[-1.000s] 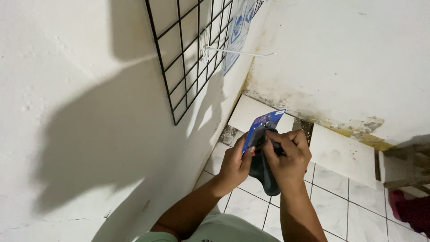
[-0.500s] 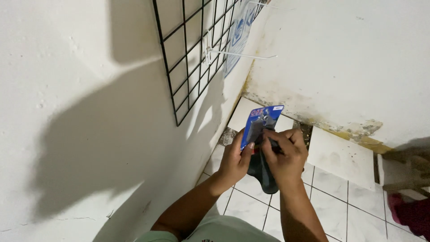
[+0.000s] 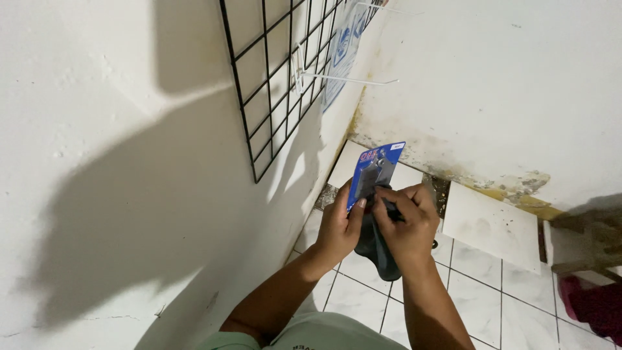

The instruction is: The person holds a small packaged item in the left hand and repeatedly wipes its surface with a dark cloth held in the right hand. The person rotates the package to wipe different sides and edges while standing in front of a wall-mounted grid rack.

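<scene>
My left hand [image 3: 342, 227] grips a small blue carded blister pack [image 3: 374, 171] by its lower edge and holds it upright in front of me. My right hand [image 3: 407, 223] is closed around a dark grey cloth [image 3: 376, 249], which hangs below both hands, and its fingers press against the pack's lower front. Both forearms reach up from the bottom of the head view. A black wire grid panel [image 3: 272, 84] hangs on the white wall to the upper left, with a white hook [image 3: 343, 79] sticking out of it.
A blue printed sheet [image 3: 343, 48] hangs behind the grid near the corner. The far wall is stained along its base. Loose white tiles [image 3: 491, 225] lean against it on the tiled floor. A dark red cloth [image 3: 593, 301] lies at the lower right.
The hands and the pack hold nearly the same pose. The view has shifted slightly, so the grid sits a little higher in the frame.
</scene>
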